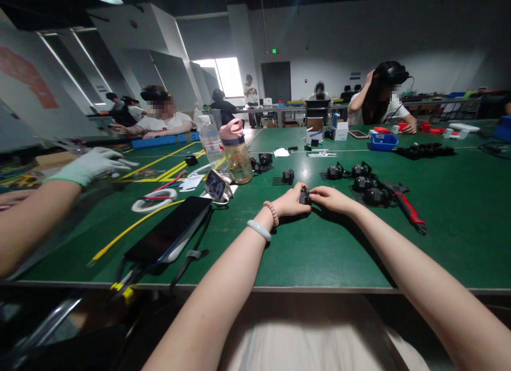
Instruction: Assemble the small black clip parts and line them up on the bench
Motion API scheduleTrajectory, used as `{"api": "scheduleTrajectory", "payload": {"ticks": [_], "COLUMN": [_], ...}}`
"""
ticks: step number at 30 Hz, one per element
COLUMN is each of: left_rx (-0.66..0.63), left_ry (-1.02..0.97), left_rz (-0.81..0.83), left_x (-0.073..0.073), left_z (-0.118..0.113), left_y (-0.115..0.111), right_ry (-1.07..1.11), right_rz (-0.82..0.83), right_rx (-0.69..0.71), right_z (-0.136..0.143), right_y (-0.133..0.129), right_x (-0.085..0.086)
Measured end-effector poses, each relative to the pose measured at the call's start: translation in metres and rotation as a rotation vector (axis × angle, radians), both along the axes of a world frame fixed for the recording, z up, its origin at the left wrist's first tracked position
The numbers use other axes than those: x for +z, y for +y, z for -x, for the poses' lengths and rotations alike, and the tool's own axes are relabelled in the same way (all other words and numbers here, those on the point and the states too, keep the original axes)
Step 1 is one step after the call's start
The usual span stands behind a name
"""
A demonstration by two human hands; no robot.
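Just above the green table, my left hand [290, 202] has its fingers closed around a small black part [305, 196]; beads and a pale bangle circle that wrist. My right hand [330, 198] pinches the same part from the other side with its fingertips. The part's exact kind is too small to make out, and the fingers cover much of it. Beyond my hands stands a similar black device on a flat slotted base [288, 176]. Several more black devices [364, 183] of that look are grouped to the right, beside red-and-black pliers [411, 207].
A pink-lidded bottle [238, 155], a clear bottle [211, 139], a propped small screen [217, 186] and a black phone-like slab [170, 230] stand or lie to my left. A co-worker's gloved hand [90, 164] reaches in there. A blue bin [384, 141] sits farther right.
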State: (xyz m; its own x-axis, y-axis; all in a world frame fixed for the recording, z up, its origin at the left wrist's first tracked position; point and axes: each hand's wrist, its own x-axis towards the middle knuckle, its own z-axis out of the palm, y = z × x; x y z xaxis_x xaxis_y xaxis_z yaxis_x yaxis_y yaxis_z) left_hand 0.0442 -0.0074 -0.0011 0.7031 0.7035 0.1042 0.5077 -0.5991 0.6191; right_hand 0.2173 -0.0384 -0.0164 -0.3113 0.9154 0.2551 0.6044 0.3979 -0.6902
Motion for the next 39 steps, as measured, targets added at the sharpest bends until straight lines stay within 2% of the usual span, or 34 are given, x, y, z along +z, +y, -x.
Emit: {"api": "scheduleTrajectory", "payload": {"ticks": [10,17,20,25,31,39], "left_rx": [-0.005,-0.014,-0.025,-0.030,-0.057,-0.057], "left_ry": [0.030,0.028,0.012,-0.004,-0.009,-0.028], "left_rz": [-0.052,-0.040,-0.051,-0.044,-0.049,-0.030], "left_x": [0.001,0.000,0.001,0.000,0.000,0.000], "left_z": [0.001,0.003,0.004,0.004,0.004,0.003], "left_y": [0.001,0.002,0.002,0.003,0.005,0.004], "right_ry": [-0.100,-0.038,0.111,0.288,0.315,0.274], "right_rz": [-0.036,-0.026,0.022,0.105,0.118,0.048], "right_rx": [-0.075,-0.071,-0.028,0.130,0.199,0.170], "right_z": [0.003,0.003,0.004,0.003,0.001,0.002], "right_y": [0.001,0.001,0.001,-0.002,-0.002,0.002], "right_x": [0.001,-0.001,-0.003,-0.005,-0.006,-0.010]}}
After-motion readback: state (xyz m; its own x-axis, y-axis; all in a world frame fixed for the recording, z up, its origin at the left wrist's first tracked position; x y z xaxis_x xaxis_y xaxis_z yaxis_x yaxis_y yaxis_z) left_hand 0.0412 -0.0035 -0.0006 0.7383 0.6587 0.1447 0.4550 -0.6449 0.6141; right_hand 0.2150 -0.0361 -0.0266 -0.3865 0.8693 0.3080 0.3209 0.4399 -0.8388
